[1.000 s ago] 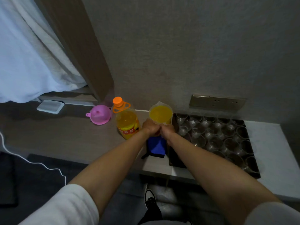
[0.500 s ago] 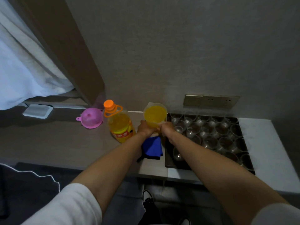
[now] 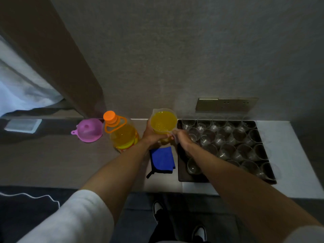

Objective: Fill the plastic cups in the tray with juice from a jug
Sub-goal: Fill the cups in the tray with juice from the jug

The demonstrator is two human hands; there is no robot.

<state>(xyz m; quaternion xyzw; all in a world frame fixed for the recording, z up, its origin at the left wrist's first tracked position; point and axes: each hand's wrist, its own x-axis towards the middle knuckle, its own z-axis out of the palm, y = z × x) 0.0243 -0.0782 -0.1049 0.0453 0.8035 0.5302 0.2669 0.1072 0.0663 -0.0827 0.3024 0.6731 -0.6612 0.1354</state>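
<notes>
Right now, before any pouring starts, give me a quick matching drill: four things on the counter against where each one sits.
Things:
1. jug
2. funnel
3. cloth
4. plastic cups

Places:
A. in the dark tray
B. flat on the counter, left of the tray
C. left of the orange-capped bottle
D. held between left hand and right hand

Pairs: 1-D, 2-C, 3-B, 4-A

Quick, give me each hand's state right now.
Left hand: fingers wrapped round the jug of juice.
Right hand: grips the jug's handle side.
</notes>
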